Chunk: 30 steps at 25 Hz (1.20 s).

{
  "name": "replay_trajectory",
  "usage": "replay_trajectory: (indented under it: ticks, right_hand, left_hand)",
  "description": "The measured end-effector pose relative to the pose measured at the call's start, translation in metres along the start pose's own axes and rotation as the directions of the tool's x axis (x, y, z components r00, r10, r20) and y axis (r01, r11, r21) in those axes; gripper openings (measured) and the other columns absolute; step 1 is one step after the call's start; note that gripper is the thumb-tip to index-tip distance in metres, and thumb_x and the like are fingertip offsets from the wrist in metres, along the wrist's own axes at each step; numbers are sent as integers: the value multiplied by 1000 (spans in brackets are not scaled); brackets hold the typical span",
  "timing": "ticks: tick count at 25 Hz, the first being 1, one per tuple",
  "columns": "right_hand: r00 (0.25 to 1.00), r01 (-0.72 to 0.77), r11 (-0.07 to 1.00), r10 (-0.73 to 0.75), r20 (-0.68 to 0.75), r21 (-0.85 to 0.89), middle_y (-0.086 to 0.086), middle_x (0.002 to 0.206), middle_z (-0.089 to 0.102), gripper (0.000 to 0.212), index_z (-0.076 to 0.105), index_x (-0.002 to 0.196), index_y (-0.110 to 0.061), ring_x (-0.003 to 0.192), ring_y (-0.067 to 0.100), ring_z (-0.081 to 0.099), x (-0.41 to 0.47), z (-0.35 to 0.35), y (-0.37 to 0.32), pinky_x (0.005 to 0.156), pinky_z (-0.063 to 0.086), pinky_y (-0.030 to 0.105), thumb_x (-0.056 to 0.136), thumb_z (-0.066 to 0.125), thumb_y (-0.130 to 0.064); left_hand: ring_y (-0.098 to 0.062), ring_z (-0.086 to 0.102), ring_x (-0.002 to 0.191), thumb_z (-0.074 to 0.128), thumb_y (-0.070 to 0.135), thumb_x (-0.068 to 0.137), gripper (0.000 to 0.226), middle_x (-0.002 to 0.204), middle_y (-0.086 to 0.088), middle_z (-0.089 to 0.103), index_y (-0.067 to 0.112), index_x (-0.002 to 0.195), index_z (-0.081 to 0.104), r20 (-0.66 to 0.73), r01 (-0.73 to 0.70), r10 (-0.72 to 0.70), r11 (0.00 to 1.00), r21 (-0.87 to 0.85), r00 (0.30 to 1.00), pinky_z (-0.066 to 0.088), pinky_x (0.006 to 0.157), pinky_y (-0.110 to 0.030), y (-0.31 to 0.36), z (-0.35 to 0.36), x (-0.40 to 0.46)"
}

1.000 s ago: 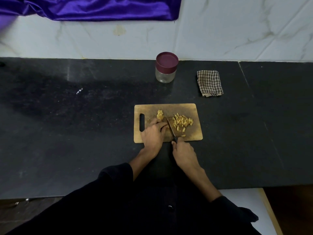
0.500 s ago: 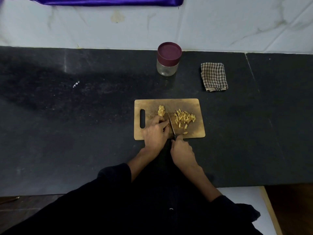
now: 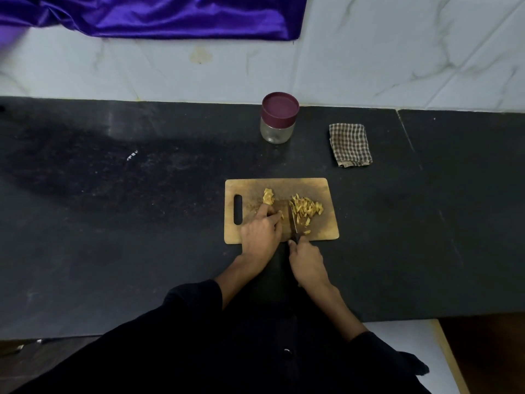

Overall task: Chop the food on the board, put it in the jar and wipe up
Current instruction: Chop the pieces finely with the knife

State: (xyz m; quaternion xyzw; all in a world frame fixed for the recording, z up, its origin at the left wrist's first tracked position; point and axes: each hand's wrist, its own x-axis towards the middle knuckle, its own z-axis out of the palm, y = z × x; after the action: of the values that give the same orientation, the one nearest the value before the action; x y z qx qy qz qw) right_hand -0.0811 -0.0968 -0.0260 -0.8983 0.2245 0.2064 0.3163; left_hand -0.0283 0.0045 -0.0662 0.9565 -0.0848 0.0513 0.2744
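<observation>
Two lots of pale yellow food lie on the small rectangular wooden chopping board (image 3: 324, 223): a loose heap of cut yellow strips (image 3: 306, 210) right of centre, and a smaller uncut yellow lump (image 3: 268, 195) towards the far side, left of the heap. The left hand (image 3: 262, 231) rests on the board with fingers curled down, pinning a piece of food just beside the blade; how much lies under the fingers cannot be told. The right hand (image 3: 308, 260) is wrapped round the dark handle of a slim-bladed kitchen knife (image 3: 293, 221), whose blade runs near-to-far between the held piece and the heap.

The strips look light, small and probably a little soft or slick, so they should scatter easily; they are likely best gathered with the flat of the blade or by tipping the board from its slotted left end, not pinched up one by one. The left fingertips sit close to the edge, which is the main hazard.

Beyond the board, on the dark stone worktop (image 3: 142, 223), stands the short clear glass jar with a maroon screw lid (image 3: 279, 118), lid on, so it must be opened before filling. To its right lies a folded brown-and-white checked cloth (image 3: 350, 145). Nothing stands between board and jar. A purple satin drape (image 3: 159, 15) hangs over the marble wall.
</observation>
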Motion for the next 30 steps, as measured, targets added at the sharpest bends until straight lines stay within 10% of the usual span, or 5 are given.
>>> replay_trajectory:
  ticks: [30]
  right_hand:
    - [976,142,975,-167,-143,-168,7,105,66,34,53,119,-18,99,28,63,-5,-27,21,75,46,38,104,37,-44]
  left_hand:
    - [-13,57,95,56,11,90,26,110,0,59,14,113,69,92,1,10,992,-126,996,48,71,-24,-12,-9,-4]
